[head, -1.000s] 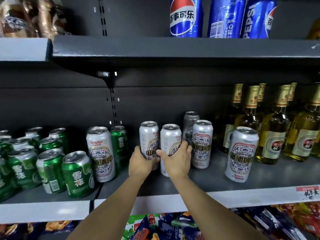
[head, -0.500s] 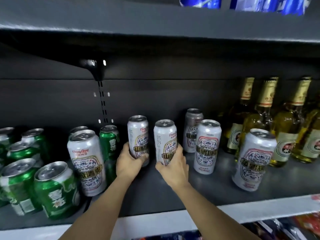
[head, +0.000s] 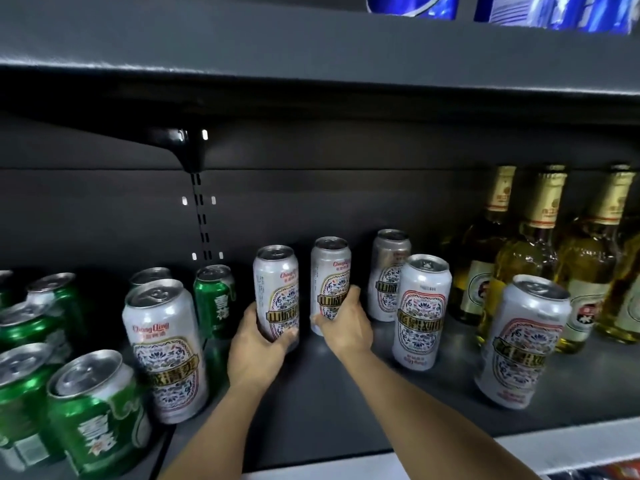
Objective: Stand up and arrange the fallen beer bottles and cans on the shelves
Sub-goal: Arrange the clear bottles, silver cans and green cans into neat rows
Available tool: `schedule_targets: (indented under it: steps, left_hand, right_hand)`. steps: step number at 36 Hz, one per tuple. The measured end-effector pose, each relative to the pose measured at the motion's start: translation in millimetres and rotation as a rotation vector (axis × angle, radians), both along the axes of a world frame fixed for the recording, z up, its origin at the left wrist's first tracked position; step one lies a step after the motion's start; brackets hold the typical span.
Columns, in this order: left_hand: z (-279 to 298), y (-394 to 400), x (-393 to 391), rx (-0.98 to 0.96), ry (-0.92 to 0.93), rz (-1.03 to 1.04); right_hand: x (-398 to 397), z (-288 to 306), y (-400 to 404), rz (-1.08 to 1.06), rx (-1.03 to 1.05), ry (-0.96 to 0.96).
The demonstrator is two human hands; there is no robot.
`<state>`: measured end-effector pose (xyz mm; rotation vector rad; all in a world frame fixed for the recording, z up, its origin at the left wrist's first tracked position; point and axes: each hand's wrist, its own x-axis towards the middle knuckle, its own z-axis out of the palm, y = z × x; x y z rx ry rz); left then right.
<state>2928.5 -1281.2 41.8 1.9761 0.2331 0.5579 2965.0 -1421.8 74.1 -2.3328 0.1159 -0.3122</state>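
Meanwhile, on the dark grey shelf (head: 311, 420), each hand's fingers grasp an upright silver can: left hand (head: 258, 348), right hand (head: 344, 325).

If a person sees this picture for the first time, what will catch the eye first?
First, the two hands in the middle of the shelf: the left hand grips one silver can and the right hand grips a second silver can beside it, both upright. Next, the green cans crowd the left side, and the yellow bottles stand at the right.
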Motion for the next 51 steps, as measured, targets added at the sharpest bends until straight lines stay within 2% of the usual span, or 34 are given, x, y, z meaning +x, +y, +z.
schedule_targets:
  steps: [14, 19, 27, 33, 41, 44, 47, 49, 51]
  left_hand:
    - [4, 1, -1, 0.045, 0.038, 0.024]
    - [17, 1, -6, 0.056, 0.1, 0.02]
    - [21, -13, -19, 0.018, 0.089, 0.067]
    - [28, -42, -27, 0.0, 0.032, -0.045]
    - [22, -66, -25, 0.048, 0.054, -0.134]
    - [19, -70, -24, 0.038, 0.062, -0.137]
    - [16, -72, -24, 0.029, 0.071, -0.137]
    - [17, -73, -25, 0.038, 0.072, -0.14]
    - [17, -74, -25, 0.034, 0.072, -0.148]
  right_hand:
    - [6, -4, 6, 0.016, 0.02, -0.043]
    - [-18, -9, 7, -0.037, 0.015, -0.155]
    - [-51, -15, -5, 0.099, 0.156, -0.208]
    - [-64, -18, -16, 0.097, 0.22, -0.148]
    - [-83, -16, -35, 0.05, 0.246, -0.212]
    - [-94, -10, -44, -0.03, 0.302, -0.349]
    - [-100, -2, -55, -0.169, 0.38, -0.615]
    - [-99, 0, -63, -0.265, 0.342, -0.758]
    - [-96, 0, -69, -0.321, 0.31, -0.757]
